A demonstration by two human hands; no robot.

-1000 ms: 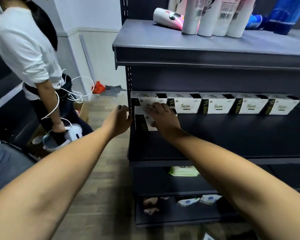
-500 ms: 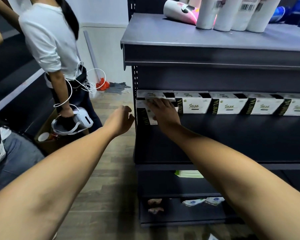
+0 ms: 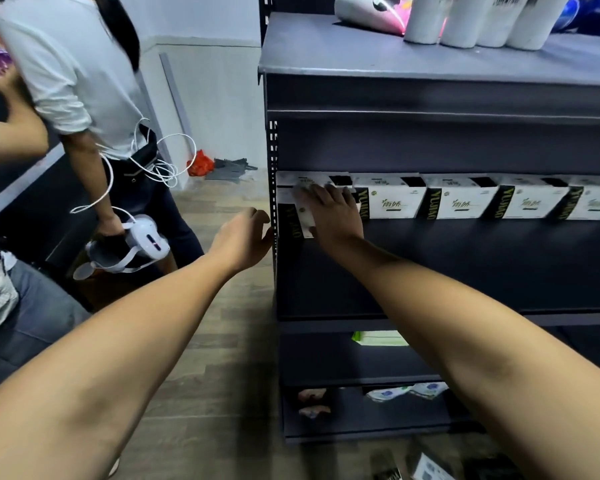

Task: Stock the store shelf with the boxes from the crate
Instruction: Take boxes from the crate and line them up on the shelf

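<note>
A row of white boxes with black-and-gold ends (image 3: 392, 199) stands along the back of the dark middle shelf (image 3: 465, 268). At the row's left end, one more such box (image 3: 290, 220) sits just in front of the leftmost box. My right hand (image 3: 333, 216) lies over this front box with fingers stretched out flat, pressing on it. Left of the shelf's upright post, my left hand (image 3: 241, 239) hovers with loosely curled fingers and holds nothing. The crate is out of view.
A person in a white shirt (image 3: 73, 64) stands at left holding a white headset (image 3: 142, 240) with cables. White bottles (image 3: 465, 19) stand on the top shelf. Lower shelves hold a green pack (image 3: 378, 337) and small packets (image 3: 406, 391). Another person's arm (image 3: 11, 133) shows at far left.
My right hand has pushed the front box back and up against the row. My left hand has come off the box's side and hangs by the upright. The person at left has stepped nearer.
</note>
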